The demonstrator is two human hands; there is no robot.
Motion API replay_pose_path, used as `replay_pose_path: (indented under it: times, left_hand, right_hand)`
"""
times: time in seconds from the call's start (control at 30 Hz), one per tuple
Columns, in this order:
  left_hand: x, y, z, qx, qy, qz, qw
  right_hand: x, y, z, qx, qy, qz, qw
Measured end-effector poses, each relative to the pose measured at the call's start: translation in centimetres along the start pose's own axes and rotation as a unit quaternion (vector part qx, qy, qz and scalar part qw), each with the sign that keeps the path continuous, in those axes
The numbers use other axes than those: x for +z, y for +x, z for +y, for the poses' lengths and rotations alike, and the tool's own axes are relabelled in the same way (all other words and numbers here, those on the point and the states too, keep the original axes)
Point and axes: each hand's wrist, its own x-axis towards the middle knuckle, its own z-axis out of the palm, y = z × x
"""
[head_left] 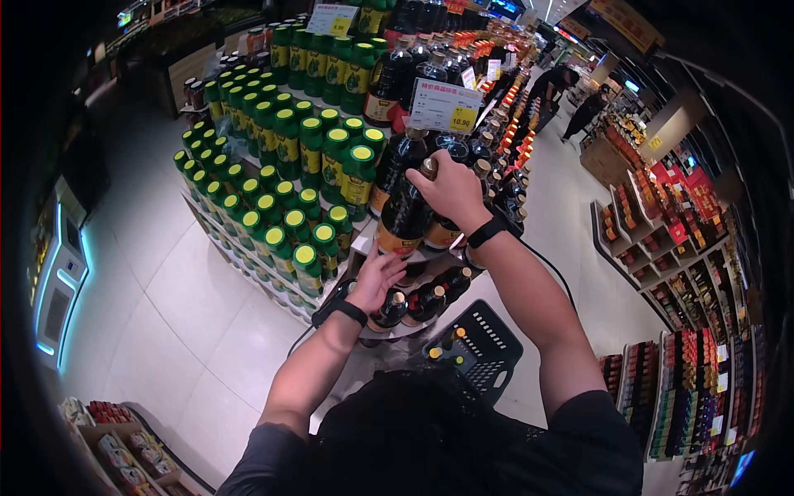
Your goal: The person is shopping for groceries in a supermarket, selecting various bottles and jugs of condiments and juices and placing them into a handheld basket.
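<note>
My right hand (453, 192) is wrapped around the neck and cap of a large dark sauce bottle (404, 217) with an orange and yellow label low on its side. The bottle leans slightly at the corner of a stepped display. At its base, the fingers and thumb of my left hand (379, 279) cup the lower end, palm partly showing. Similar dark bottles (403, 155) stand right behind it. Below my left hand, more dark bottles (426, 302) sit on a lower shelf. Black bands circle both wrists.
Rows of green bottles with yellow caps (285, 136) fill the display's left side. A price sign (447, 105) rises above my right hand. Close to my body is a dark shopping basket (490, 339) with items inside. Two people (589, 110) are farther down the aisle; stocked shelves (662, 227) line the right.
</note>
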Motion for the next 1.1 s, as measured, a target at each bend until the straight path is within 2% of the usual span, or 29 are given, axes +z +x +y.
replay_pose_path:
  times: [0.1, 0.2, 0.23, 0.33, 0.4, 0.47, 0.53, 0.6, 0.67, 0.8, 0.83, 0.93, 0.97, 1.0, 1.1]
  left_hand:
    - [-1.0, -0.9, -1.0, -0.004, 0.031, 0.018, 0.999]
    - [-2.2, -4.3, -1.2, -0.02, 0.055, -0.022, 0.998]
    - [-2.3, -5.9, -1.2, -0.031, 0.068, -0.008, 0.997]
    - [-4.5, -10.3, -1.8, -0.048, 0.075, -0.054, 0.995]
    - [-5.5, -13.5, -1.9, -0.067, 0.083, -0.041, 0.993]
    - [-7.4, -16.6, -2.4, -0.095, 0.102, -0.029, 0.99]
    - [-10.5, -19.4, -3.4, -0.105, 0.105, -0.02, 0.989]
    - [-13.9, -22.6, -4.8, -0.119, 0.122, 0.015, 0.985]
    - [-17.6, -25.8, -6.0, -0.13, 0.16, 0.073, 0.976]
    - [-27.8, -32.3, -10.3, -0.175, 0.267, 0.213, 0.924]
    - [-30.0, -34.4, -11.2, -0.187, 0.273, 0.249, 0.91]
    - [-36.1, -41.4, -14.5, -0.237, 0.252, 0.357, 0.868]
    - [-38.5, -44.0, -16.0, -0.241, 0.226, 0.397, 0.856]
    - [-40.0, -46.5, -17.5, -0.244, 0.2, 0.437, 0.842]
    - [-38.8, -53.4, -19.7, -0.249, 0.178, 0.477, 0.824]
  right_hand:
    - [-2.4, -3.2, 0.1, 0.014, 0.05, 0.037, 0.998]
    - [-4.6, -7.9, 1.5, 0.058, 0.114, 0.056, 0.99]
    - [-4.6, -10.1, 2.8, 0.073, 0.129, 0.063, 0.987]
    - [-2.6, -18.4, 7.9, 0.161, 0.112, 0.053, 0.979]
    - [-0.7, -26.3, 11.5, 0.26, 0.068, -0.04, 0.962]
    - [1.3, -35.2, 14.3, 0.335, 0.09, -0.151, 0.925]
    - [2.9, -43.8, 16.3, 0.344, 0.118, -0.232, 0.902]
    - [4.2, -50.7, 18.1, 0.387, 0.182, -0.315, 0.847]
    - [6.7, -57.0, 20.9, 0.384, 0.199, -0.271, 0.86]
    - [7.1, -58.3, 20.6, 0.411, 0.225, -0.232, 0.853]
    - [7.5, -58.1, 20.4, 0.411, 0.219, -0.222, 0.857]
    - [8.6, -56.7, 20.1, 0.443, 0.232, -0.275, 0.821]
    - [10.0, -57.3, 20.6, 0.412, 0.217, -0.253, 0.848]
    - [10.0, -57.8, 20.3, 0.409, 0.206, -0.256, 0.851]
    - [9.6, -56.8, 18.7, 0.406, 0.182, -0.282, 0.85]
